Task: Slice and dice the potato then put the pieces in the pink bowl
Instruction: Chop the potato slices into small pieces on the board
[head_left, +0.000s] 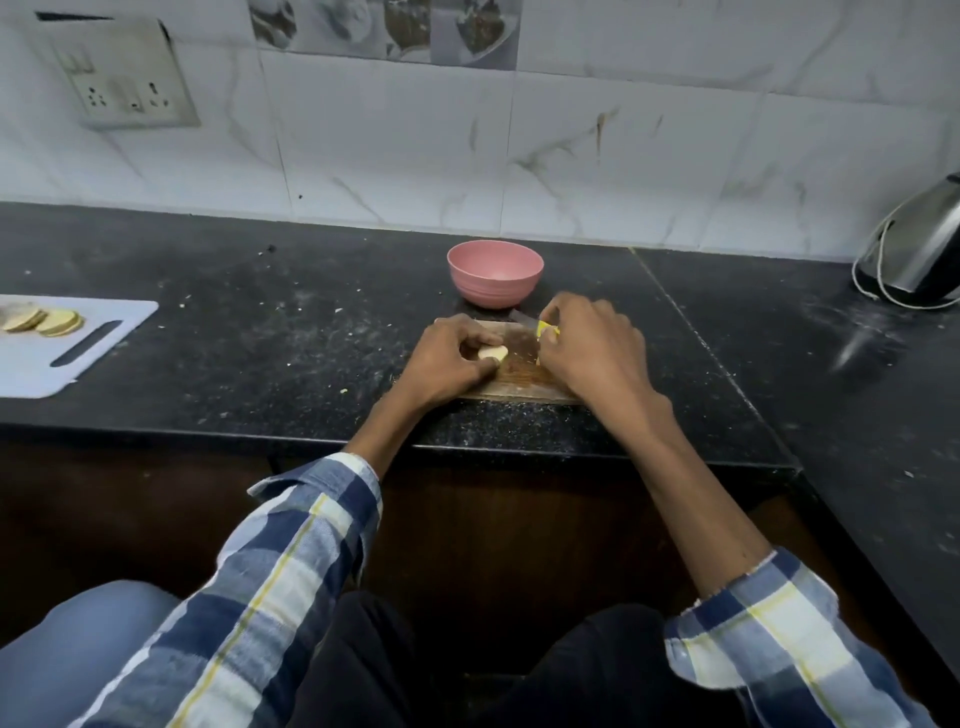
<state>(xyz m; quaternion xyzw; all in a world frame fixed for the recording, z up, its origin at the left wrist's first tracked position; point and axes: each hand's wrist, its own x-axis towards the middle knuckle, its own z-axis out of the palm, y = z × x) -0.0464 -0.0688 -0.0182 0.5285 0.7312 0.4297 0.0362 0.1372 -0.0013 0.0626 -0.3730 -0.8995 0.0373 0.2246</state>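
Observation:
A small wooden cutting board (519, 371) lies on the black counter near its front edge. My left hand (447, 364) pinches a pale potato piece (492, 354) on the board's left side. Over the board's right side, my right hand (592, 348) grips a knife by its yellow handle (546, 329); the blade (521, 317) points left toward the bowl. The pink bowl (495, 279) stands just behind the board, and what is inside it is hidden from view.
A white plastic cutting board (78, 353) with several round slices (41, 321) lies at the far left. A steel kettle (919, 249) with a white cord stands at the back right. Crumbs dot the black counter (260, 322). A wall socket (130, 93) sits upper left.

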